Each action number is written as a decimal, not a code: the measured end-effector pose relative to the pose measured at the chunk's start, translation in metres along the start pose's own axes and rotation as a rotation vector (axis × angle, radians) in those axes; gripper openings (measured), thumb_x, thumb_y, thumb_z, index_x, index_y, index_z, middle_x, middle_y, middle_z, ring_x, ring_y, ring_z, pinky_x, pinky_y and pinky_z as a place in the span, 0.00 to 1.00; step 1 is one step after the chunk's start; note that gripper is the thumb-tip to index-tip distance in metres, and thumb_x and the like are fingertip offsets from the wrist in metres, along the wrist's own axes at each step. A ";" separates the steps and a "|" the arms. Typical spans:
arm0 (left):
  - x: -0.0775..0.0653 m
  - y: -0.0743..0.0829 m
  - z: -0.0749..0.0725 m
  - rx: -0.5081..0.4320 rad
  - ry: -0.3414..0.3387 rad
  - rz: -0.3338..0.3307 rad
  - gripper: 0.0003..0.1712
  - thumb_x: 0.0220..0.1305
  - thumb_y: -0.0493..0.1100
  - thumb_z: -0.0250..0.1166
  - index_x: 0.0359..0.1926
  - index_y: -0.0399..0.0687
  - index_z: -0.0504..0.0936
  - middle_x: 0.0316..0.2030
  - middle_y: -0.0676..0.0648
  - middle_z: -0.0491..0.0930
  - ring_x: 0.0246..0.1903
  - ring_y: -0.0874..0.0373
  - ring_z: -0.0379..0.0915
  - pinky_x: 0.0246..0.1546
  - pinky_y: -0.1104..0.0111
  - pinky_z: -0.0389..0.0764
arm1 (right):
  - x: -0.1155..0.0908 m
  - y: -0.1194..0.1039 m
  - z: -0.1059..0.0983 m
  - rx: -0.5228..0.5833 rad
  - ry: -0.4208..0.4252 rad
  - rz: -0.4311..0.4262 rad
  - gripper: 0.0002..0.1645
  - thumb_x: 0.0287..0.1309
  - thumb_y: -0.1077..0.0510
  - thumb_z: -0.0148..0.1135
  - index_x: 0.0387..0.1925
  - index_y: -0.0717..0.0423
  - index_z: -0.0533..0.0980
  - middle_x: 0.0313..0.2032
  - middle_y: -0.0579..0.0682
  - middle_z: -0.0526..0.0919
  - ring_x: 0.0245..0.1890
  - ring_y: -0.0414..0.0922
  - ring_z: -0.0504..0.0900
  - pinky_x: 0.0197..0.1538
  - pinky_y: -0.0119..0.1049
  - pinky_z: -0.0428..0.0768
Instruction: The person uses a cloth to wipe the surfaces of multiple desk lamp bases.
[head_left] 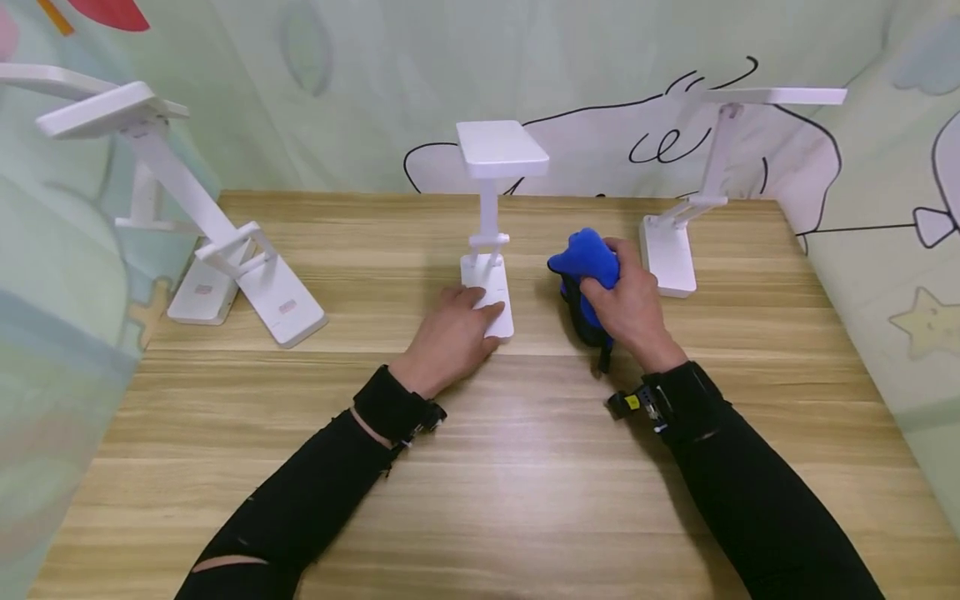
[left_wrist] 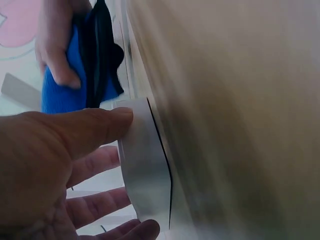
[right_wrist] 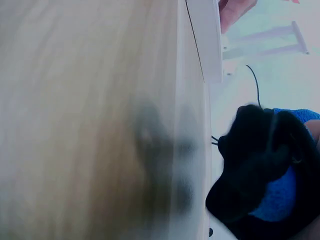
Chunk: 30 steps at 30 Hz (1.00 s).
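In the head view a white desk lamp [head_left: 487,296] stands upright at the middle of the table, its panel head raised. My left hand [head_left: 453,337] holds the lamp's base at its near end. In the left wrist view the thumb [left_wrist: 107,122] lies at one corner of the base [left_wrist: 145,165], with the other fingers spread over its other side. My right hand [head_left: 630,300] grips a soft blue-and-black plush thing [head_left: 588,258] from above, right of that lamp. Its black side and a dangling strap face the table in the right wrist view; its exact kind is unclear.
At the left stand two more white desk lamps [head_left: 288,308] close together, one partly behind the other. Another white lamp [head_left: 669,258] stands just beyond my right hand. Printed cloth [head_left: 360,92] hangs behind and beside the wooden table [head_left: 480,500].
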<state>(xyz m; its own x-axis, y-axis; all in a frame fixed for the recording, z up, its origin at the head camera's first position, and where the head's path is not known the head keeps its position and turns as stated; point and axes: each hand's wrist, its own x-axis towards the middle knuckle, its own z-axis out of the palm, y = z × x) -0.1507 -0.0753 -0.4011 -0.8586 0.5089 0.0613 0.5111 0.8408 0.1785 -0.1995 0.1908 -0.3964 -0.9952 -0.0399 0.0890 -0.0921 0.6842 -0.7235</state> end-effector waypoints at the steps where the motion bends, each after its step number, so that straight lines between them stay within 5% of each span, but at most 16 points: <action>1: 0.000 0.003 0.001 0.003 -0.005 0.013 0.29 0.70 0.51 0.72 0.68 0.45 0.82 0.62 0.36 0.83 0.67 0.41 0.74 0.73 0.50 0.68 | 0.000 0.001 0.000 -0.003 0.015 -0.014 0.38 0.69 0.55 0.62 0.76 0.55 0.63 0.69 0.70 0.75 0.64 0.71 0.77 0.64 0.72 0.75; 10: -0.007 0.029 0.007 -0.035 -0.001 0.097 0.30 0.71 0.53 0.71 0.68 0.46 0.82 0.62 0.36 0.82 0.68 0.43 0.73 0.75 0.49 0.65 | 0.003 0.006 -0.002 -0.078 0.005 -0.135 0.36 0.70 0.62 0.58 0.77 0.53 0.67 0.70 0.66 0.74 0.66 0.68 0.76 0.68 0.70 0.72; 13: -0.007 0.024 0.006 -0.149 0.022 0.091 0.26 0.72 0.51 0.70 0.64 0.43 0.84 0.60 0.37 0.84 0.67 0.42 0.74 0.74 0.49 0.67 | 0.001 0.007 -0.005 -0.142 -0.034 -0.173 0.34 0.69 0.66 0.56 0.75 0.54 0.70 0.65 0.69 0.77 0.63 0.67 0.77 0.67 0.69 0.73; 16: -0.001 0.005 0.000 -0.305 0.026 0.015 0.29 0.69 0.50 0.72 0.65 0.39 0.83 0.61 0.38 0.84 0.68 0.42 0.74 0.73 0.50 0.67 | -0.005 0.004 -0.009 -0.203 -0.085 -0.214 0.33 0.67 0.68 0.57 0.73 0.54 0.73 0.59 0.70 0.79 0.59 0.67 0.78 0.64 0.68 0.75; 20: 0.014 -0.027 -0.009 -0.477 -0.093 -0.139 0.54 0.60 0.54 0.80 0.79 0.39 0.64 0.77 0.39 0.67 0.79 0.41 0.57 0.80 0.51 0.57 | -0.014 -0.010 -0.011 -0.333 -0.234 -0.353 0.32 0.67 0.67 0.61 0.71 0.53 0.74 0.56 0.67 0.79 0.55 0.65 0.82 0.59 0.64 0.81; 23: 0.027 -0.043 -0.010 -0.544 -0.223 -0.166 0.70 0.54 0.58 0.83 0.85 0.46 0.48 0.84 0.42 0.51 0.84 0.39 0.37 0.83 0.48 0.47 | -0.018 -0.024 -0.007 -0.435 -0.332 -0.507 0.32 0.65 0.65 0.67 0.70 0.50 0.76 0.54 0.64 0.81 0.51 0.61 0.85 0.55 0.59 0.85; 27: 0.036 -0.052 -0.007 -0.547 -0.319 -0.127 0.72 0.54 0.61 0.82 0.86 0.53 0.45 0.85 0.45 0.48 0.84 0.38 0.28 0.82 0.42 0.38 | -0.017 -0.039 0.008 -0.560 -0.324 -0.659 0.32 0.62 0.60 0.73 0.67 0.47 0.78 0.50 0.63 0.82 0.45 0.56 0.87 0.50 0.52 0.89; 30: 0.038 -0.050 -0.003 -0.526 -0.339 -0.124 0.69 0.55 0.64 0.80 0.86 0.56 0.47 0.84 0.45 0.53 0.84 0.38 0.30 0.81 0.39 0.34 | -0.015 -0.042 0.020 -0.610 -0.308 -0.668 0.31 0.63 0.52 0.71 0.67 0.47 0.78 0.50 0.64 0.81 0.45 0.55 0.86 0.49 0.50 0.89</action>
<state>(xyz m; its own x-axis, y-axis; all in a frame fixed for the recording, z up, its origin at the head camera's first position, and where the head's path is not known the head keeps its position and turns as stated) -0.2096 -0.0987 -0.4044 -0.8063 0.5159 -0.2894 0.2470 0.7381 0.6278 -0.1812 0.1483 -0.3815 -0.7159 -0.6899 0.1072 -0.6981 0.7091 -0.0990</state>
